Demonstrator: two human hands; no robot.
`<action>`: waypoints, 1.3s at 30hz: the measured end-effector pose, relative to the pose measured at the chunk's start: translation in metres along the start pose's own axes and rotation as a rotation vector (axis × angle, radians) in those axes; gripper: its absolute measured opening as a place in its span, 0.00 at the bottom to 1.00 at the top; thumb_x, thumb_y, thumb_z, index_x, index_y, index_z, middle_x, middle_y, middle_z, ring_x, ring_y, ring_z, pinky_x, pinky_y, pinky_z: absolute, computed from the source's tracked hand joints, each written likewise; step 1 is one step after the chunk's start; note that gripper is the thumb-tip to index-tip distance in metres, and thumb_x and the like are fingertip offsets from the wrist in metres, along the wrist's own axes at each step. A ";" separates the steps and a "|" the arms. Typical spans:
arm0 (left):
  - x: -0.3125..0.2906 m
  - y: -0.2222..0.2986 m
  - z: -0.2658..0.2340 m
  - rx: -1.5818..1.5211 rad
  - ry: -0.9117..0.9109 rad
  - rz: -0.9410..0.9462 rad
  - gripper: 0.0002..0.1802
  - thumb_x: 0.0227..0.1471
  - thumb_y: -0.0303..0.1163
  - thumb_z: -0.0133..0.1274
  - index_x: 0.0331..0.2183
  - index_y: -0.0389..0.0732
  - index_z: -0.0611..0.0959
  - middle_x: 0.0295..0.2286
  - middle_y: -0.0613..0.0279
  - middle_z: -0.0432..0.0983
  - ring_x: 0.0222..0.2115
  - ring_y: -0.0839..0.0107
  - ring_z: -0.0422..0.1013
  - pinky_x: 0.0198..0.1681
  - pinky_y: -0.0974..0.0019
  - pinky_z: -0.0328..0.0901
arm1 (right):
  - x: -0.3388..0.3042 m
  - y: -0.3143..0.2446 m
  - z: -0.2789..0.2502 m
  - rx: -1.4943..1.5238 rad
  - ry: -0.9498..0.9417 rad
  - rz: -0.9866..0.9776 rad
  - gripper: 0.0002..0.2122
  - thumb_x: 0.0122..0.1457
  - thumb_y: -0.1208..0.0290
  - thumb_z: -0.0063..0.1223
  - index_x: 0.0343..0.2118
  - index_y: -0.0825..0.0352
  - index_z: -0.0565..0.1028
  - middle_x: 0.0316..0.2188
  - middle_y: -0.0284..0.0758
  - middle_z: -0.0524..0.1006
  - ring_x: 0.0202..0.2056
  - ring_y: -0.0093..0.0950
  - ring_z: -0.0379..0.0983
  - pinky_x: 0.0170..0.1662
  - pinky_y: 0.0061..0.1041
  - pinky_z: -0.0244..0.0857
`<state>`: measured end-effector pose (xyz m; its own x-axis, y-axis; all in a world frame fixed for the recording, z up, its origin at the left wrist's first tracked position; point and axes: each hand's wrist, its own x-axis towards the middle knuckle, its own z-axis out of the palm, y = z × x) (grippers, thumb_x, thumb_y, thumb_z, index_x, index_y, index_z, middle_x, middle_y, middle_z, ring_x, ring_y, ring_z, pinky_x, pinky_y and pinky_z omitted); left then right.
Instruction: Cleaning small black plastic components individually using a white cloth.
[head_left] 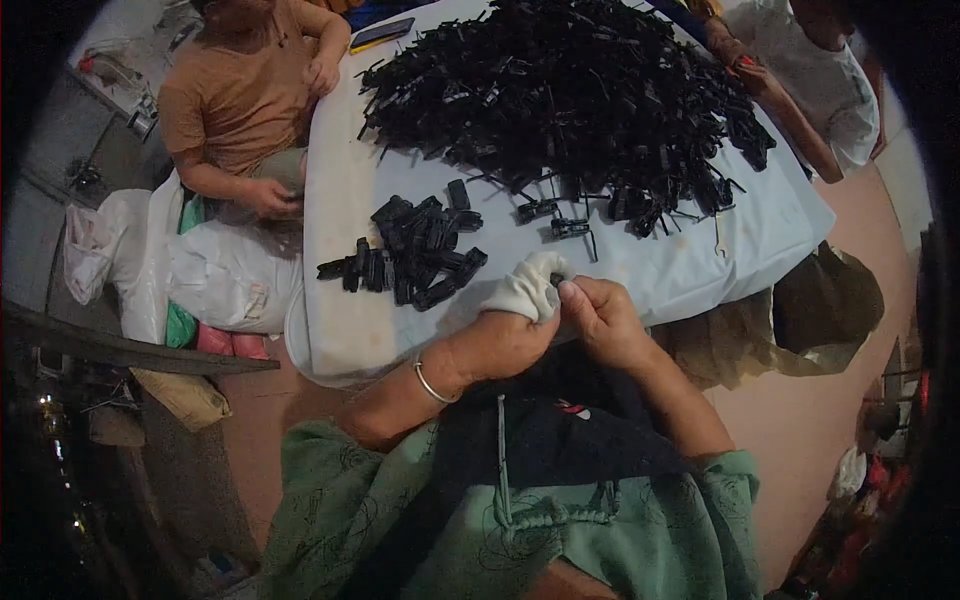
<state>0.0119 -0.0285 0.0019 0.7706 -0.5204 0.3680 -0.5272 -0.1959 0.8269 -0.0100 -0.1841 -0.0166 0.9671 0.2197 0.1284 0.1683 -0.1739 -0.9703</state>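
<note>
Head view shows the left hand (518, 325) closed around cream-white cloth (522, 285), the right hand (608, 318) pinching a small, mostly hidden dark piece (556, 280) beside the white-covered desk (340, 210); steady, light pressure seems best.

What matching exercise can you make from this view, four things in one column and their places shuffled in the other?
Things
1. Metal bangle
2. Cream cloth covering
3. Small open-ended wrench
4. Smaller heap of black parts

Places
A. On the left side of the white-covered table
B. Around the wrist of the left hand
C. On the table's right side, nearer than the big black heap
D. Over part of the left hand

Pairs: 1-B, 2-D, 3-C, 4-A
</note>
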 end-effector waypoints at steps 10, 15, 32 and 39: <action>0.030 -0.017 -0.040 1.087 0.110 0.255 0.05 0.37 0.29 0.47 0.22 0.41 0.76 0.27 0.58 0.69 0.33 0.60 0.66 0.31 0.54 0.59 | 0.002 0.000 -0.008 -0.065 -0.034 -0.081 0.14 0.59 0.67 0.42 0.20 0.70 0.65 0.13 0.32 0.60 0.19 0.19 0.55 0.22 0.23 0.54; 0.040 -0.030 -0.060 1.278 0.101 0.032 0.08 0.34 0.33 0.50 0.23 0.45 0.78 0.27 0.61 0.70 0.34 0.61 0.65 0.31 0.55 0.59 | 0.004 -0.003 -0.011 -0.142 -0.017 -0.033 0.13 0.58 0.67 0.43 0.21 0.70 0.67 0.17 0.29 0.65 0.22 0.18 0.59 0.26 0.19 0.56; 0.010 -0.006 -0.037 0.790 0.149 0.151 0.15 0.42 0.36 0.52 0.34 0.40 0.77 0.33 0.52 0.72 0.36 0.55 0.68 0.40 0.57 0.62 | 0.032 -0.004 -0.028 -0.933 0.315 -0.101 0.17 0.48 0.67 0.52 0.42 0.64 0.67 0.24 0.41 0.73 0.26 0.40 0.71 0.28 0.35 0.64; 0.010 -0.010 -0.001 0.426 0.129 0.029 0.15 0.46 0.31 0.51 0.37 0.34 0.74 0.29 0.55 0.74 0.29 0.62 0.72 0.34 0.66 0.66 | 0.025 0.011 -0.024 -0.775 0.382 -0.162 0.11 0.46 0.72 0.54 0.32 0.67 0.68 0.16 0.41 0.71 0.19 0.39 0.69 0.23 0.31 0.62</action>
<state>0.0251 -0.0313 -0.0022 0.7777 -0.4277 0.4607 -0.6286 -0.5222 0.5763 0.0210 -0.2035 -0.0187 0.8946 -0.0144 0.4467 0.2567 -0.8016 -0.5399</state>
